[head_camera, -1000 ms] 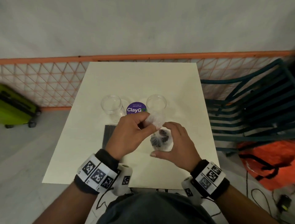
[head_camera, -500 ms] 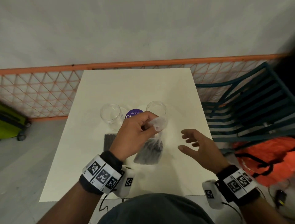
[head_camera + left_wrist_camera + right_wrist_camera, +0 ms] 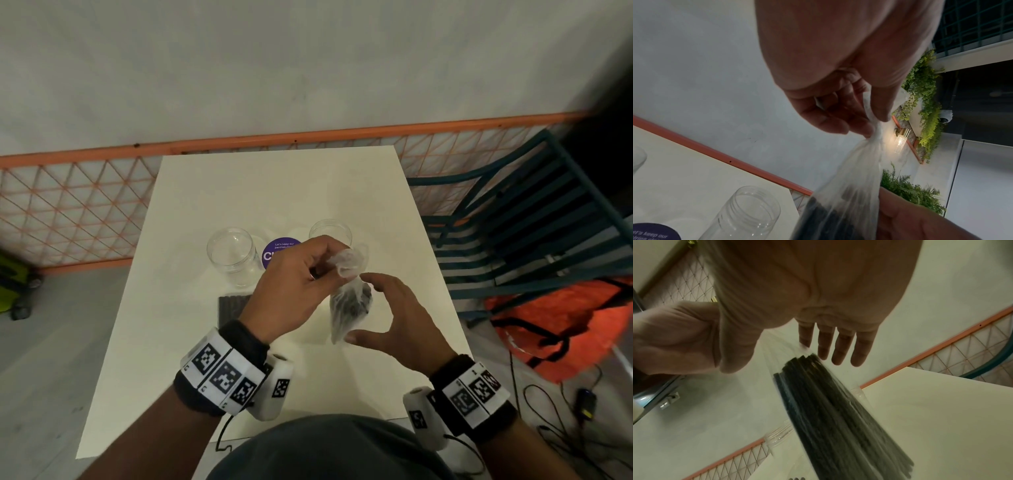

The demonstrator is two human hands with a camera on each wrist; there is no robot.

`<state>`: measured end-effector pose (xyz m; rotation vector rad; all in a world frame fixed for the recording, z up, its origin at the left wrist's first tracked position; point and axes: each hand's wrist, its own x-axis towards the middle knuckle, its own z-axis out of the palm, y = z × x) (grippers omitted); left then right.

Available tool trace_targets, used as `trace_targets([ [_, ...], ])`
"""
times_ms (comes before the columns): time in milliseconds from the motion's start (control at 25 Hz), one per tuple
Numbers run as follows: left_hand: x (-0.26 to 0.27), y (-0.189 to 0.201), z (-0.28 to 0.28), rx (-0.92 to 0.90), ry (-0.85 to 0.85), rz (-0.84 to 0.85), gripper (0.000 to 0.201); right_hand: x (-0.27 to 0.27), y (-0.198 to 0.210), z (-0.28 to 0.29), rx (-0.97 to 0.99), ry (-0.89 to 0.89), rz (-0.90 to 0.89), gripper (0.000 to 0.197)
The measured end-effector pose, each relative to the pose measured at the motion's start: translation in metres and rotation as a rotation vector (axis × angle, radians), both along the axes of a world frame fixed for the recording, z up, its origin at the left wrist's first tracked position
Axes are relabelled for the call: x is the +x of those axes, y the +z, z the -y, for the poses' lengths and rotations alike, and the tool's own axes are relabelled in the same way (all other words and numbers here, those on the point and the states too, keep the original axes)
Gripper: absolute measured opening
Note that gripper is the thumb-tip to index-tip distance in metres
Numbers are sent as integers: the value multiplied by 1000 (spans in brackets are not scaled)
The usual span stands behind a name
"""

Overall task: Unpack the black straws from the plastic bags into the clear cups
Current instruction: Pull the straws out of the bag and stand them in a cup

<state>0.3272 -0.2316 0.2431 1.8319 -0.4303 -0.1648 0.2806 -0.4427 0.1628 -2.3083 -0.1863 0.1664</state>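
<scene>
From the head view we see our left hand (image 3: 294, 291) pinching the gathered neck of a plastic bag (image 3: 347, 313) of black straws (image 3: 356, 303) above the table (image 3: 274, 192), while our right hand (image 3: 399, 318) cups the bag at 3 o'clock with fingers relaxed; two clear cups (image 3: 232, 255) stand at 11 and 12 o'clock, and a second pack of straws (image 3: 233, 306) lies at 9 o'clock. From the left wrist, fingers (image 3: 838, 120) curl on the twisted bag (image 3: 857, 175). From the right wrist, fingers (image 3: 840, 347) are straight and slightly apart beside the straws (image 3: 830, 410).

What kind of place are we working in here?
Probably a café or restaurant terrace: a small cream table by an orange lattice railing, slatted teal chair alongside, wall lamp and hanging greenery.
</scene>
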Motion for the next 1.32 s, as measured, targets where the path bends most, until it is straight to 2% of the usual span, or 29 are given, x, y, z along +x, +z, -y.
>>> trace_targets([
  [120,3,0,4,-8,-24,6,7,7,-3,-4,-44,10,-8,97],
  [200,5,-2,7,-30,-44,4,11,11,-7,-8,-78,14,-19,91],
  [400,6,-2,7,-187,-20,-91,29,21,-11,-20,-163,-34,-59,48],
  [440,5,-5,3,-174,0,-91,35,22,-12,-21,-167,-46,-40,40],
  [480,5,-12,-1,-107,19,-102,50,23,-15,-22,-155,-57,-22,33],
  [560,3,-35,-10,127,13,-220,97,23,-22,-23,-66,-84,-21,31],
  [600,-1,-48,-11,226,-17,-304,113,23,-27,-25,-12,-87,-29,31],
  [640,-6,-61,-12,284,-52,-357,119,22,-32,-26,28,-79,-33,32],
  [680,-10,-74,-12,308,-70,-373,116,21,-34,-28,53,-65,-36,34],
  [720,-13,-84,-11,309,-58,-359,105,19,-36,-31,74,-50,-37,39],
  [800,-12,-96,-11,286,33,-303,68,17,-34,-34,152,-52,-56,50],
  [880,-9,-100,-13,212,108,-277,44,18,-31,-33,247,-92,-91,58],
  [1000,-10,-106,-13,104,85,-273,37,20,-34,-28,238,-121,-89,54],
  [1120,-14,-122,-10,109,77,-285,35,19,-45,-24,162,-114,-81,52],
  [1280,-24,-150,-8,471,2,-163,38,16,-60,-20,-154,-6,-159,59],
  [1320,-27,-151,-7,494,8,-147,38,16,-61,-20,-181,4,-156,59],
])
